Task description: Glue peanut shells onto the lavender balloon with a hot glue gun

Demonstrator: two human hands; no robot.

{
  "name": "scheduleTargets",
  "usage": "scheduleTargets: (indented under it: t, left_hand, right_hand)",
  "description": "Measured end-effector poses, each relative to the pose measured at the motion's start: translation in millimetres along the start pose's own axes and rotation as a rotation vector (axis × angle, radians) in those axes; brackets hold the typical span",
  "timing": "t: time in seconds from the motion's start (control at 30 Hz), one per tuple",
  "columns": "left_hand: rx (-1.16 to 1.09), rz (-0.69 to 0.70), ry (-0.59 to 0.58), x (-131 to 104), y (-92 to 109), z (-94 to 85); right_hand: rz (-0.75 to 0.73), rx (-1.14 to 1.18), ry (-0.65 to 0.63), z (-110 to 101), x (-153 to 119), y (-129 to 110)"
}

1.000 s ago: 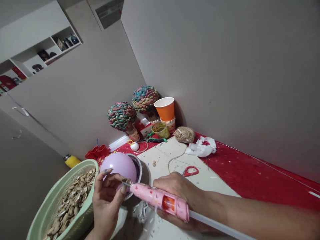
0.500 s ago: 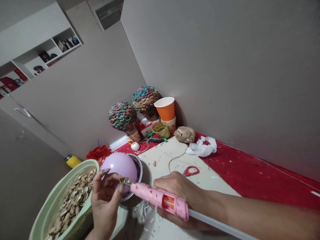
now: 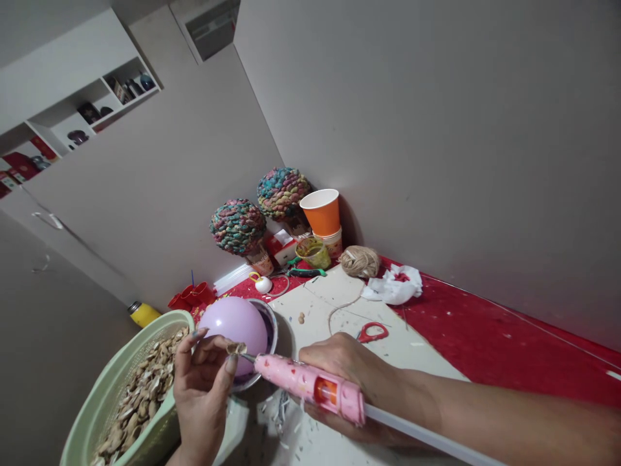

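Between the thumb and fingers of my left hand is a small nut shell. My right hand is wrapped round a pink glue gun, whose metal tip points left and meets the shell. A clear glue stick sticks out of the gun's back end. Behind my left fingers a lilac balloon rests in a metal bowl. At the lower left stands a green basket holding many shells.
Two colourful shell-covered balls on cups, an orange cup, a twine ball and white tissue stand along the wall. Red-handled scissors lie on the pale board. A yellow bottle is at the left.
My left hand has shifted slightly left with the shell, which is tilted a little differently at the glue gun's tip. My right hand has barely moved.
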State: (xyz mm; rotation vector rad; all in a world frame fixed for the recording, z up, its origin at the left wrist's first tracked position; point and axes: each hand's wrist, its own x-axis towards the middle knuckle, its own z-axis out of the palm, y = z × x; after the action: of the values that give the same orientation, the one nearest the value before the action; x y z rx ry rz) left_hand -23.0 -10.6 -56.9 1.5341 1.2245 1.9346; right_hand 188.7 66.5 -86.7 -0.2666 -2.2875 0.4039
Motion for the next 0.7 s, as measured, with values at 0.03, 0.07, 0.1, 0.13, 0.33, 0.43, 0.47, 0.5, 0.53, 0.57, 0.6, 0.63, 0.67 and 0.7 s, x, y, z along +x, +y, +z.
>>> scheduleTargets:
  t: [0.03, 0.07, 0.1, 0.13, 0.33, 0.43, 0.47, 0.5, 0.53, 0.57, 0.6, 0.63, 0.67, 0.7]
  left_hand:
    - [0.002, 0.006, 0.0, 0.3, -0.3, 0.1]
    - [0.004, 0.016, -0.002, 0.6, -0.7, 0.0]
    - [0.005, 0.025, -0.004, 0.7, -1.1, -0.1]
    - [0.004, 0.034, -0.006, 0.9, -1.6, -0.2]
    - [-0.013, 0.037, 0.012, 1.2, -0.8, -0.9]
    - [-0.018, 0.031, 0.026, 1.2, 0.8, -1.4]
    - [-0.02, 0.03, 0.03, 1.2, 1.2, -1.4]
    - [-0.026, 0.03, 0.032, 1.2, 1.6, -1.4]
    - [-0.033, 0.027, 0.033, 1.3, 2.0, -1.3]
    - [-0.042, 0.023, 0.033, 1.3, 2.4, -1.0]
    - [-0.049, 0.019, 0.033, 1.4, 3.0, -0.7]
    - [-0.055, 0.018, 0.034, 1.5, 3.7, -0.3]
    - [-0.06, 0.019, 0.035, 1.6, 4.5, 0.0]
    - [-0.061, 0.022, 0.035, 1.7, 5.3, 0.2]
  right_hand:
    - [-0.003, -0.005, -0.006, -0.2, 0.1, -0.1]
    - [-0.003, -0.008, -0.016, -0.6, 0.2, -0.3]
    - [0.004, -0.014, -0.027, -1.0, 0.3, -0.5]
    - [0.017, -0.022, -0.037, -1.5, 0.5, -0.9]
    - [0.055, -0.011, -0.071, -3.0, 1.4, -2.4]
    - [0.082, 0.007, -0.063, -2.5, 1.4, -2.4]
    - [0.093, 0.016, -0.062, -2.4, 1.5, -2.3]
    - [0.106, 0.026, -0.059, -2.5, 1.8, -2.3]
    - [0.116, 0.038, -0.058, -2.7, 2.1, -2.4]
    - [0.124, 0.045, -0.058, -3.1, 2.4, -2.4]
    - [0.129, 0.047, -0.061, -3.5, 2.6, -2.5]
    - [0.13, 0.04, -0.065, -3.9, 2.7, -2.5]
    - [0.126, 0.027, -0.072, -4.2, 2.7, -2.5]
    - [0.118, 0.012, -0.08, -4.5, 2.6, -2.4]
